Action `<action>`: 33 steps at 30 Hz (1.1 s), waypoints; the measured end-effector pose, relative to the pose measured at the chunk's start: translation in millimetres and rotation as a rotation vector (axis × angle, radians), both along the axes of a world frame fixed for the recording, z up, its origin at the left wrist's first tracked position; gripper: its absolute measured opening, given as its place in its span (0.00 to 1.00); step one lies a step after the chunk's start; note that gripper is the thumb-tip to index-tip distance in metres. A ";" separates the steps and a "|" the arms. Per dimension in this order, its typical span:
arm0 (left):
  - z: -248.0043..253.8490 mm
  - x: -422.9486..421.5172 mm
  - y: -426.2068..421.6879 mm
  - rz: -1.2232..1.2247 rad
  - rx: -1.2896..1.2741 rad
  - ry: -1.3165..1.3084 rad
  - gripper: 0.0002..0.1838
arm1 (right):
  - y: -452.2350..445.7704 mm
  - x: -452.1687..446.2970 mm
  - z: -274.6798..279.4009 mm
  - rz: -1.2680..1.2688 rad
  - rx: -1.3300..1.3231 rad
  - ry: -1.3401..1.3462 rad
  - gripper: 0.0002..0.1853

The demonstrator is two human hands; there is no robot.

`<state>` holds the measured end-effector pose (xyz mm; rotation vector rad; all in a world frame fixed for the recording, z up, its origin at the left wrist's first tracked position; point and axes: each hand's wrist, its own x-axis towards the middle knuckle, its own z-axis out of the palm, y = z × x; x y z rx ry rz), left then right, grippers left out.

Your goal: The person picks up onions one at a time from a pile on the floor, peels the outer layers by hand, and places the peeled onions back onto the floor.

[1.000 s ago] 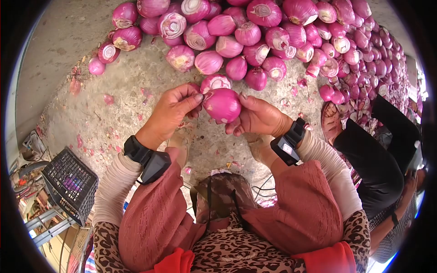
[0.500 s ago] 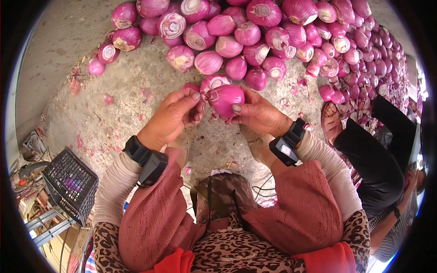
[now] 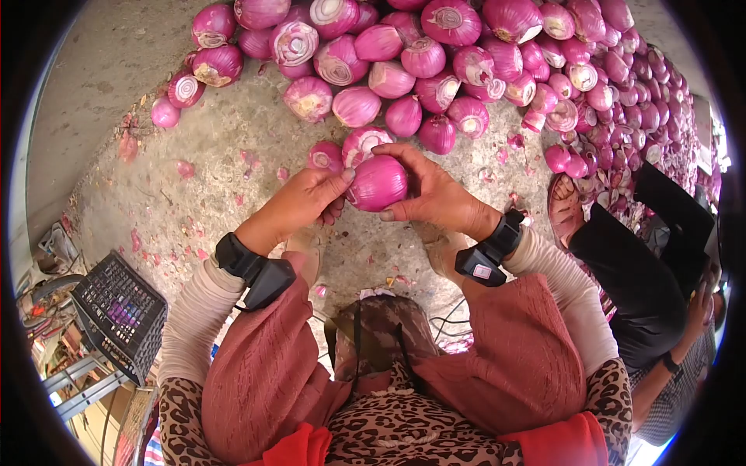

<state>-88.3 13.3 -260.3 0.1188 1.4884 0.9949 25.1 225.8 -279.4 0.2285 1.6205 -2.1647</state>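
A shiny red onion (image 3: pixel 378 184) is held up in front of me, above the concrete floor. My right hand (image 3: pixel 443 194) wraps round its right side, fingers over the top and thumb underneath. At the onion's left end, the thumb and fingertips of my left hand (image 3: pixel 305 194) are closed in a pinch against it. Whether loose skin is between those fingertips is hidden. Just beyond my hands, a cut-topped onion (image 3: pixel 364 143) and a smaller onion (image 3: pixel 325 155) rest on the floor.
A big heap of red onions (image 3: pixel 423 58) spreads across the far side and down the right. Skin scraps dot the concrete floor (image 3: pixel 210 171). A black plastic crate (image 3: pixel 120 311) stands at left. Another person's black-trousered leg (image 3: pixel 633 287) and sandalled foot (image 3: pixel 565 210) are at right.
The held onion has turned, its pointed neck no longer showing. My right fingers have moved up over its top. My left hand has come right to touch it, uncovering the small onion behind.
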 end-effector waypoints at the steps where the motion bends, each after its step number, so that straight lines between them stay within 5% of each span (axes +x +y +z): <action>1: 1.8 -0.2 -0.1 -0.007 -0.008 -0.050 0.25 | -0.2 0.2 -0.8 0.001 0.012 0.016 0.44; 7: -0.2 5.7 -3.9 0.275 0.087 -0.198 0.18 | 3.8 1.3 -1.2 0.020 0.068 -0.089 0.42; 20: 4.3 2.7 -5.4 0.195 0.143 -0.129 0.15 | 6.4 -1.6 8.1 0.207 -0.150 -0.266 0.46; 22: 11.4 -1.3 -5.6 0.208 0.195 -0.162 0.15 | 4.8 1.0 0.7 0.212 -0.051 -0.020 0.44; 25: 12.3 -1.6 -8.8 0.225 0.225 -0.177 0.15 | 8.6 -1.3 7.5 0.170 -0.344 -0.164 0.35; 29: 11.3 -1.9 -12.3 0.249 0.273 -0.210 0.15 | 16.1 -2.5 4.0 0.232 -0.330 -0.184 0.34; 33: 13.6 -1.4 -11.4 0.216 0.252 -0.205 0.16 | 19.4 0.5 1.3 0.302 -0.063 -0.058 0.28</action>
